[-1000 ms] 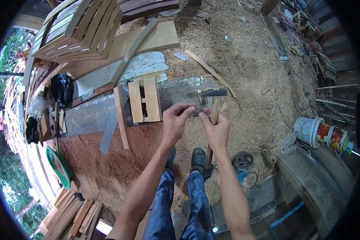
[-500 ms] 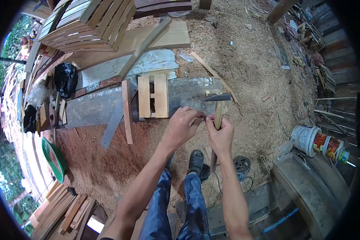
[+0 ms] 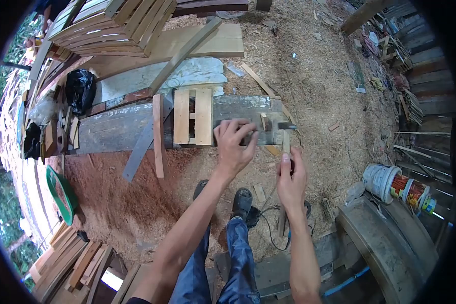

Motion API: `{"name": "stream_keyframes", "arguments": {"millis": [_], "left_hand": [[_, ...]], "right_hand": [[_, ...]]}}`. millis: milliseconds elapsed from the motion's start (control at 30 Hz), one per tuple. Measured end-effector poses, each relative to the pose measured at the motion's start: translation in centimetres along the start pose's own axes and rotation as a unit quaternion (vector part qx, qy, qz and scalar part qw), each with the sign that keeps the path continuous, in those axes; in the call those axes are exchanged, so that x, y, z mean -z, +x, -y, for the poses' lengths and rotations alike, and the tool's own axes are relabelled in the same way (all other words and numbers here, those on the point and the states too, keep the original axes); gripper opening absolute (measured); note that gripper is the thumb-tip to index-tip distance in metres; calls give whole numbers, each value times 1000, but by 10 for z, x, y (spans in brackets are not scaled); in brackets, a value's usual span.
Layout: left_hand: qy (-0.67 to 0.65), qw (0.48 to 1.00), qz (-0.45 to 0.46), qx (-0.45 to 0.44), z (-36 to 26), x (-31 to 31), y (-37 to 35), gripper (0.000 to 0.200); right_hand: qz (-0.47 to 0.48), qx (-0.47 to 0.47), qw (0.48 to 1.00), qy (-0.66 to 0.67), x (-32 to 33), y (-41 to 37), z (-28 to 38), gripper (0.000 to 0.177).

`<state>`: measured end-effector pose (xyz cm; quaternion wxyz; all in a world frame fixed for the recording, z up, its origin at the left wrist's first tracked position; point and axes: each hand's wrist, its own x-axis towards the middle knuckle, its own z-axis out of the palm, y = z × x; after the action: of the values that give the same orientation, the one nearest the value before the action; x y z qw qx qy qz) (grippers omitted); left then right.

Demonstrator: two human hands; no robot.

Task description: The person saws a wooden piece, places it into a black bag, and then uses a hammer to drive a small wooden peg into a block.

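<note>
My right hand is closed around the wooden handle of a hammer, thumb along the handle. The dark hammer head is up, over the right end of the grey plank, and the handle's lower end sticks out below my hand. My left hand is at the plank's near edge, just right of a small slatted wooden piece. Its fingers are curled and slightly blurred; whatever they hold is too small or hidden to name. A small wood block stands on the plank between the hands.
The weathered plank carries a thin wooden slat and a handsaw. A slatted crate is at upper left, a green basin at left, and buckets at right. Sawdust covers the ground.
My hands, which met at the fingertips, have separated. The left moved up toward the slatted piece; the right moved slightly right with the hammer. The view shifted a little.
</note>
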<state>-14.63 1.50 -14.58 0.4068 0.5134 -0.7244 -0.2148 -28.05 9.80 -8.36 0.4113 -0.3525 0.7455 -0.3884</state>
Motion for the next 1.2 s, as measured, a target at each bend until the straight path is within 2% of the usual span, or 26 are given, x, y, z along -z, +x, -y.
{"name": "stream_keyframes", "arguments": {"millis": [167, 333, 567, 767, 867, 967, 1067, 1133, 1200], "left_hand": [[67, 998, -10, -15, 8, -6, -10, 16], [117, 992, -34, -29, 12, -10, -17, 16], [102, 993, -49, -22, 13, -13, -18, 14], [96, 993, -53, -31, 15, -12, -18, 14], [105, 992, -59, -37, 15, -14, -17, 14], [92, 993, -63, -37, 15, -12, -16, 16], [85, 994, -54, -33, 15, -12, -19, 16], [92, 994, -57, -34, 16, -13, -17, 16], [86, 994, -54, -35, 15, -12, -16, 16]], "right_hand": [[41, 3, 998, -37, 0, -8, -7, 27], [65, 87, 984, -139, -9, -5, 6, 26], [86, 43, 973, -210, -16, -3, 7, 23], [88, 50, 971, -217, -19, -3, 12, 21], [86, 91, 954, -272, -19, 2, 2, 19], [98, 52, 956, -271, -18, 0, 10, 18], [73, 86, 971, -209, -18, -5, 9, 20], [85, 110, 946, -294, -20, 0, 4, 18], [80, 119, 949, -280, -20, 2, 6, 17]]}}
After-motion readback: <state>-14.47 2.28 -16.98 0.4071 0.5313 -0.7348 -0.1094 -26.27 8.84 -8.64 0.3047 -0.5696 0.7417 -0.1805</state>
